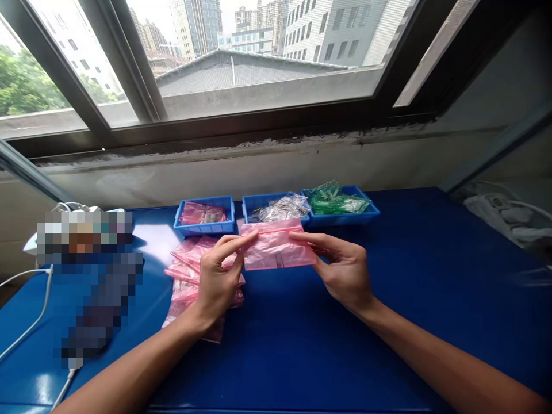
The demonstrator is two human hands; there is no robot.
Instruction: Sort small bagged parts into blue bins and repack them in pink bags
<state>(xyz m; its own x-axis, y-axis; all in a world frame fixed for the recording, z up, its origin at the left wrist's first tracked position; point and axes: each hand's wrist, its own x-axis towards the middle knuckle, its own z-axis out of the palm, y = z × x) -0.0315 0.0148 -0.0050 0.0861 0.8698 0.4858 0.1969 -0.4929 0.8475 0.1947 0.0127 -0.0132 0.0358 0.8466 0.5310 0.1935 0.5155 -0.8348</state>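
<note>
A pink zip bag (278,250) is stretched level between my two hands above the table, its darker pink zip strip running along the upper part. My left hand (219,276) pinches the bag's left end between thumb and fingers. At the right end, my right hand (345,267) grips it the same way, with the index finger on the zip strip. A small dark mark shows low on the bag; what is inside cannot be made out. Behind and below my left hand lies a loose pile of pink zip bags (185,293), partly covered by that hand.
Along the wall stand three blue bins: one with pink bags (204,231), one with silvery packets (248,201), one with green bags (374,211). At left are a blurred-out dark object (103,310), white cables (45,305) and a power strip (31,244) on the blue table (431,287).
</note>
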